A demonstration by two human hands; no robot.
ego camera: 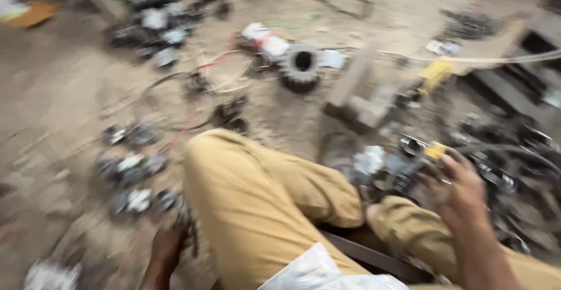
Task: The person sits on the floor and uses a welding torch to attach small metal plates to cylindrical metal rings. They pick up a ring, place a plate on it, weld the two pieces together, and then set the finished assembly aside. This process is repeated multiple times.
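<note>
I look down over my bent knee in tan trousers at a dusty floor strewn with metal parts. My right hand has its fingers curled around a dark metal assembly with a small yellow piece at its top, just right of my knee. The view is badly blurred, so it may be more than one part. My left hand is down at the floor beside my leg, touching dark parts there; I cannot tell whether it grips anything. A toothed gear lies farther out, near a grey block.
</note>
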